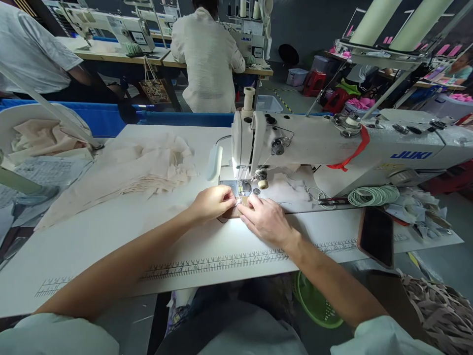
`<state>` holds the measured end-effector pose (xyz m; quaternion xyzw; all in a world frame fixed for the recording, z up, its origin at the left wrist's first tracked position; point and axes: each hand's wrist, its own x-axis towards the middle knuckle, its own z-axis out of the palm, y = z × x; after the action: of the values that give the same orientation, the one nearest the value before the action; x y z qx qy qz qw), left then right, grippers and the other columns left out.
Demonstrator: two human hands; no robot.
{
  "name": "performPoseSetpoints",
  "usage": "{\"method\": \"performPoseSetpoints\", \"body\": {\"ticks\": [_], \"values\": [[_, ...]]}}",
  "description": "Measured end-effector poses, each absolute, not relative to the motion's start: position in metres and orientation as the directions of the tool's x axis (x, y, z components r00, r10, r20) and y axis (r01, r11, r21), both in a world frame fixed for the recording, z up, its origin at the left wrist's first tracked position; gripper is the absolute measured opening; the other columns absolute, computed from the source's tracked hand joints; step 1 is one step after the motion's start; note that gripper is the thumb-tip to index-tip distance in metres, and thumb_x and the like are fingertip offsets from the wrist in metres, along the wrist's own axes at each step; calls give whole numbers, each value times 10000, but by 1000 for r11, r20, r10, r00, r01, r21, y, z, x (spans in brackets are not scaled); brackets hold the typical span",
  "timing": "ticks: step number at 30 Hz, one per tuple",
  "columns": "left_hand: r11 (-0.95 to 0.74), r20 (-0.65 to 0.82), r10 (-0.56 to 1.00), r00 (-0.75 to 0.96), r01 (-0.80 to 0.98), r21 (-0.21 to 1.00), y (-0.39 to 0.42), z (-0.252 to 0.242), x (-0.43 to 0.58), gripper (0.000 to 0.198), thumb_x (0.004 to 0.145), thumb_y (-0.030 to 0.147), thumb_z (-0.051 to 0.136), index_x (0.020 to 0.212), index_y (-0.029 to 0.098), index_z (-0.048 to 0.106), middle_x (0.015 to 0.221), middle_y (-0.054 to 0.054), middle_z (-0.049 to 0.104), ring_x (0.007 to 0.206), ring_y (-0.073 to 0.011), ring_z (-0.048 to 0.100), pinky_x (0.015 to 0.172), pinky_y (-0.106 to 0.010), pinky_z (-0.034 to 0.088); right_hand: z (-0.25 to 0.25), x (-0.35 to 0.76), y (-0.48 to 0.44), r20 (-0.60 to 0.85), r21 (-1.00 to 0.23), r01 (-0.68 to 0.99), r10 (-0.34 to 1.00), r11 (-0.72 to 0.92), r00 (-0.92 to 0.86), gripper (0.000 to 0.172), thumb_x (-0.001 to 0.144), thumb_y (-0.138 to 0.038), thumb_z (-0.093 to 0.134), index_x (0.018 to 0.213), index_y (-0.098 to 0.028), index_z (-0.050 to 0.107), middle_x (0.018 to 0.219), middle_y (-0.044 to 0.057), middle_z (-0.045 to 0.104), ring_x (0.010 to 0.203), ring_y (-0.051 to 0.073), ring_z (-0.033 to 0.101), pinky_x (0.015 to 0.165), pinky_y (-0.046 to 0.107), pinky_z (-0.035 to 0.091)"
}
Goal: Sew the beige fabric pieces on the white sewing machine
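Both hands meet right in front of the needle of a white JUKI sewing machine (295, 140). My left hand (214, 201) is closed, thumb and forefinger pinched at the edge of a small beige fabric piece (233, 213). On the other side, my right hand (264, 217) has its fingers bent and pressed together on the same piece, close to the presser foot (242, 188). Fingers hide much of the piece. To the left lies a fanned stack of thin beige fabric panels (148, 167). More pale fabric (288, 190) lies under the machine arm.
A printed ruler (221, 264) runs along the table's front. At right are a phone (376, 235), a coil of pale green cord (374, 195), dark-handled snips (333, 201) and fabric scraps (421, 212). A green basket (320, 308) stands below. Co-workers (207, 59) sit ahead.
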<state>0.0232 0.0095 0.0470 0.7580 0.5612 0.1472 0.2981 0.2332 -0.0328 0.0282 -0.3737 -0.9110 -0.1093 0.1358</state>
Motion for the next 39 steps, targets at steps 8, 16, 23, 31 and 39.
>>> {"method": "performPoseSetpoints", "body": {"ticks": [8, 16, 23, 31, 39], "values": [[-149, -157, 949, 274, 827, 542, 13, 53, 30, 182, 832, 353, 577, 701, 226, 592, 738, 12, 715, 687, -181, 634, 613, -293, 421, 28, 245, -31, 375, 35, 742, 679, 670, -631, 358, 1082, -240, 429, 865, -171, 705, 834, 47, 601, 694, 168, 428, 677, 335, 306], [-165, -150, 945, 292, 817, 553, 17, 48, 29, 193, 822, 373, 581, 699, 227, 611, 755, 9, 740, 700, -181, 652, 606, -285, 433, 28, 243, -31, 344, 11, 758, 709, 652, -615, 319, 1076, -253, 434, 1051, -170, 741, 887, 62, 638, 705, 179, 463, 692, 347, 346], [-211, -125, 935, 332, 803, 558, 19, 47, 27, 206, 846, 380, 589, 716, 226, 632, 770, 6, 743, 711, -181, 650, 607, -286, 439, 30, 236, -31, 285, 47, 739, 700, 672, -655, 358, 1085, -261, 415, 1207, -187, 743, 903, 68, 626, 731, 193, 467, 684, 357, 330], [-719, 379, 660, 649, 692, 68, -11, 36, 22, 249, 1009, 202, 450, 977, 171, 695, 1012, -120, 728, 941, -264, 655, 786, -393, 562, 27, 227, -34, 301, 79, 716, 668, 693, -680, 263, 1046, -169, 460, 942, -149, 700, 869, 73, 619, 770, 199, 492, 695, 351, 305], [-785, 448, 553, 703, 620, -5, -37, 12, 19, 363, 1021, 152, 387, 1193, 117, 705, 1123, -166, 732, 1051, -279, 686, 948, -438, 630, 29, 224, -37, 278, 69, 731, 691, 679, -668, 232, 1034, -147, 472, 1018, -136, 703, 857, 68, 619, 773, 203, 501, 715, 352, 337]]}}
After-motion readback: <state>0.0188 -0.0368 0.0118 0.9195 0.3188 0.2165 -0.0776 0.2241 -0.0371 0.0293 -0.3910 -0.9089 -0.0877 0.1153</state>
